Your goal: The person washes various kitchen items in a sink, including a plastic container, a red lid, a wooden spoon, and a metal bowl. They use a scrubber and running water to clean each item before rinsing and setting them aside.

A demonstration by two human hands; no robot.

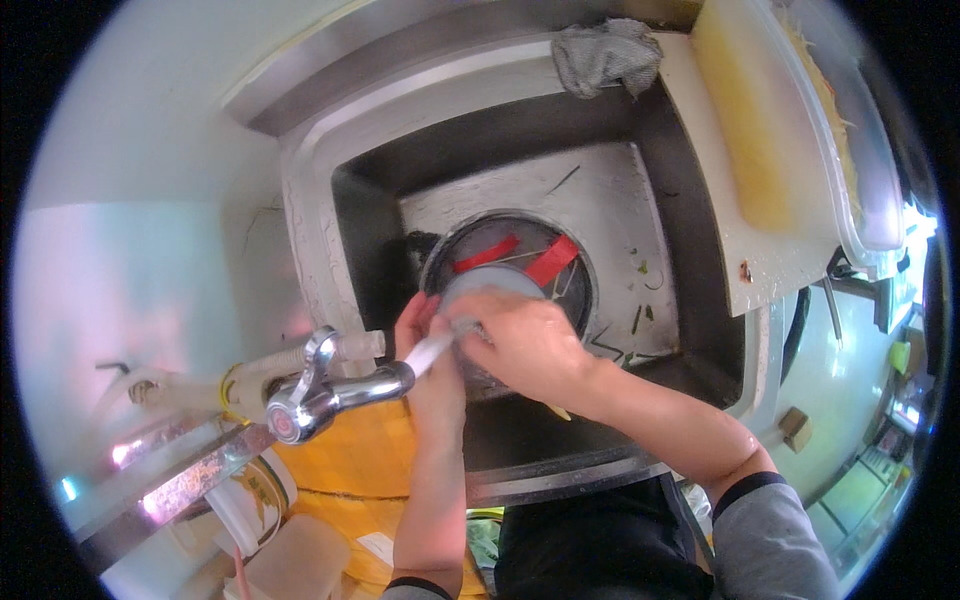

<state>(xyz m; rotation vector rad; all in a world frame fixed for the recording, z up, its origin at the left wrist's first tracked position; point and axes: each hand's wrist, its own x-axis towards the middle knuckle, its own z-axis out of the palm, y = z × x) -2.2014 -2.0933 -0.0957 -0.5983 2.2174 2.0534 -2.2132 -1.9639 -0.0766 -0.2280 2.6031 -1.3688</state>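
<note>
Water streams from a chrome tap (375, 386) onto my hands inside a stainless steel sink (600, 180). My left hand (435, 360) grips the left side of a translucent whitish container (495, 279). Across its near part lies my right hand (525, 337), fingers curled and blurred; whether they hold anything is hidden. Under the container is a round metal basin (589, 300). Inside that basin lie a narrow red piece (486, 253) and a wider red piece (553, 259), with thin pale sticks beside them.
Green scraps (637, 319) are scattered on the sink floor. A grey mesh cloth (607, 56) hangs over the back rim. On a white board (739, 281) at the right stands a large plastic tub (772, 135) with yellowish contents. A plastic pipe (247, 386) runs behind the tap.
</note>
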